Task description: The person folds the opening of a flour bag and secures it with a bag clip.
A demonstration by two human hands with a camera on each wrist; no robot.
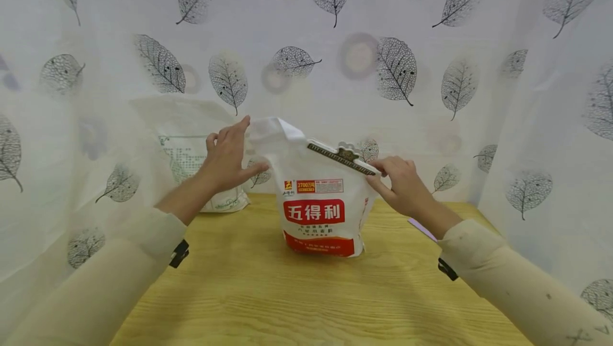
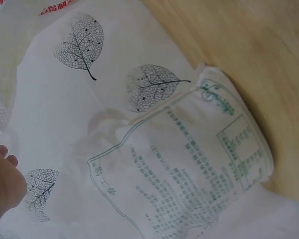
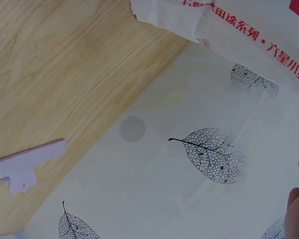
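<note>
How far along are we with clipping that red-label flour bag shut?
Done: the sealing clip already lies across the folded top of the flour bag, which stands upright on the wooden table. In hand: the right hand pinches the clip's end, while the left hand rests open-fingered on the bag's raised corner. Left: whether the clip is fully closed cannot be told; neither hand has let go.

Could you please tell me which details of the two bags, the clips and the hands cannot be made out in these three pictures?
- Second bag: head view, veiled by the curtain; its print is too small to read.
- Lilac clip: right wrist view, cut off by the left edge.
- Left hand: left wrist view shows only a sliver at the frame edge.
- Clip on the flour bag: the right hand covers its end.
</note>
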